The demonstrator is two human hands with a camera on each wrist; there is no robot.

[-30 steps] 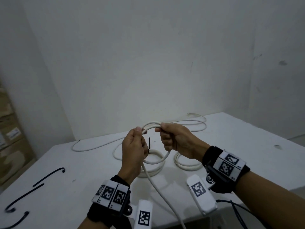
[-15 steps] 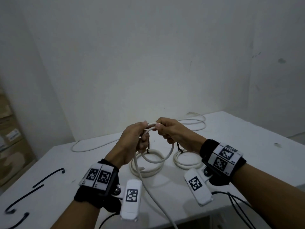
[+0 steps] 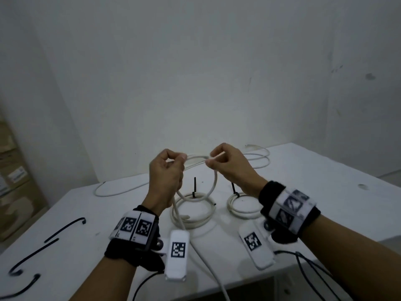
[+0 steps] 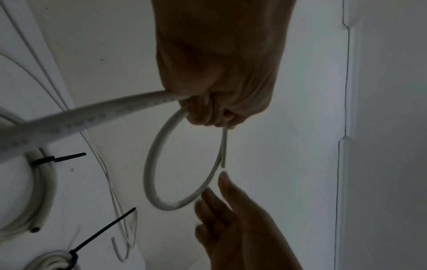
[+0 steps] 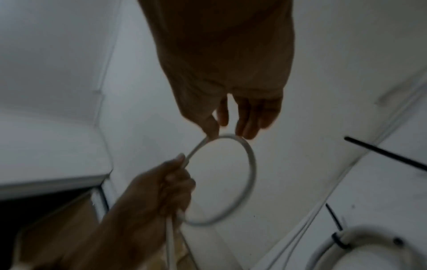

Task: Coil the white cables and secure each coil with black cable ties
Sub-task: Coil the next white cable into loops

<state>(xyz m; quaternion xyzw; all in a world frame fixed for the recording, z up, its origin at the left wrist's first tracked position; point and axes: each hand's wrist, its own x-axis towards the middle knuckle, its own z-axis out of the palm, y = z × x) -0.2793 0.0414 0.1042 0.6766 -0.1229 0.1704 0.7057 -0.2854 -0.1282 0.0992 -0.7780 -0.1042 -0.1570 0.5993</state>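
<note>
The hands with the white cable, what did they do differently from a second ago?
The hands moved apart. The left hand still grips the white cable, and its first loop now hangs open between them. The right hand loosened from a full grip to fingertips on the loop's top. The two tied coils and the spare black ties stayed put on the table.

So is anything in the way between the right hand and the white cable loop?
No. The left hand grips the white cable loop in the air, and the right hand has its fingertips right at the loop's top. Nothing visible lies between them. The two tied coils sit below on the table.
</note>
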